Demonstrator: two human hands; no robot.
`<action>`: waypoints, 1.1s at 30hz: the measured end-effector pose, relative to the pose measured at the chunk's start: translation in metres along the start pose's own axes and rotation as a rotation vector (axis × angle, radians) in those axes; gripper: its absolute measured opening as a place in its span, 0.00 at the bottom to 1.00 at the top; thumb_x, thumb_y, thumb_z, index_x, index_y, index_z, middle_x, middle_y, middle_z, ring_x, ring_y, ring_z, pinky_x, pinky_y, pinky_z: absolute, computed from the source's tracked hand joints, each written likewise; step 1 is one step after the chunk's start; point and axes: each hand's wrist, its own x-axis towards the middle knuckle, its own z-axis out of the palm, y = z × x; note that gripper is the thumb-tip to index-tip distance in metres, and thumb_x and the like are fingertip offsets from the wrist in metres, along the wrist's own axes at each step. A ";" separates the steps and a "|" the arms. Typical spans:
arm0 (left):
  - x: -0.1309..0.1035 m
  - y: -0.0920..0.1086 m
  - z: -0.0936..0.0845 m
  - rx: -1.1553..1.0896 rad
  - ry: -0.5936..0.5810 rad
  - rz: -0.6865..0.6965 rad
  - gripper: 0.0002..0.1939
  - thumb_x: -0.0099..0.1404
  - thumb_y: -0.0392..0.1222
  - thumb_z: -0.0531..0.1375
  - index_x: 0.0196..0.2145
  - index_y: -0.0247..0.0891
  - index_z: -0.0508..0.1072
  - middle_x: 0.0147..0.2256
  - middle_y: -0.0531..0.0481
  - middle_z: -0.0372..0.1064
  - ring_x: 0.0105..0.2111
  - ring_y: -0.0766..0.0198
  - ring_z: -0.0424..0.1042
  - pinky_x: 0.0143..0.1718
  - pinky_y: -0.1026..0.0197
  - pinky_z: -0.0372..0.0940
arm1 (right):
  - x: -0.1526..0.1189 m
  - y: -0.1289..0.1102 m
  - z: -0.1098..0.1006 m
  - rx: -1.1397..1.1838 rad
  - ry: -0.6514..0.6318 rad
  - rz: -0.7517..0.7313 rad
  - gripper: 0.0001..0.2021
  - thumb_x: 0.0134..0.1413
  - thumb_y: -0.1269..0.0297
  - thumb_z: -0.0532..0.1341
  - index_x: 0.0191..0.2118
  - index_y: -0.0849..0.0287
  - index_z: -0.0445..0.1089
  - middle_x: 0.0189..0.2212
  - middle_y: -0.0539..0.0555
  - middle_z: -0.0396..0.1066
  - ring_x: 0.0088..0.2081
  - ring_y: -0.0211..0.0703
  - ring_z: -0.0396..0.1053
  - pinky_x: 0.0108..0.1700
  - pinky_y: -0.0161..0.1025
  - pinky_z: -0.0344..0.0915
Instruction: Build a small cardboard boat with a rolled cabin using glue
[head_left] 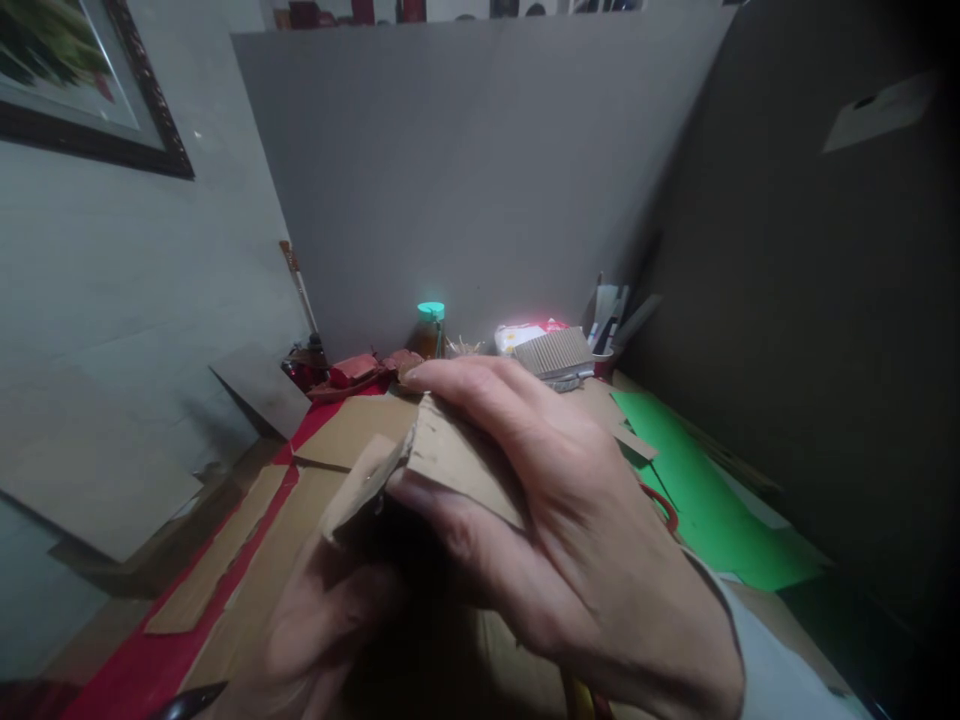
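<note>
Close in front of me, a folded piece of cardboard point(457, 450) with a rough torn edge is held up in both hands. My right hand point(577, 500) grips it from the right, fingers over the top and thumb pressed underneath. Lower left, my left hand point(322, 630) closes around the left side of the same piece, its fingers partly in shadow. Part of the cardboard's underside is dark and hidden by the hands. A dark pointed object point(191, 700) shows beside my left wrist; its kind is unclear.
Flat cardboard sheets point(345, 430) and strips point(217, 550) lie on a red cloth point(124, 670). Green card point(697, 490) lies at right. Behind stand a jar with a turquoise lid point(431, 315), corrugated cardboard point(555, 350) and a brush point(298, 285), before a grey panel point(480, 170).
</note>
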 end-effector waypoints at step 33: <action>0.023 0.027 -0.013 0.074 0.476 0.119 0.10 0.57 0.45 0.69 0.29 0.39 0.72 0.25 0.56 0.69 0.26 0.69 0.69 0.28 0.70 0.67 | -0.007 0.019 0.006 -0.225 0.036 -0.384 0.18 0.66 0.52 0.53 0.55 0.53 0.69 0.51 0.57 0.73 0.46 0.49 0.75 0.45 0.43 0.76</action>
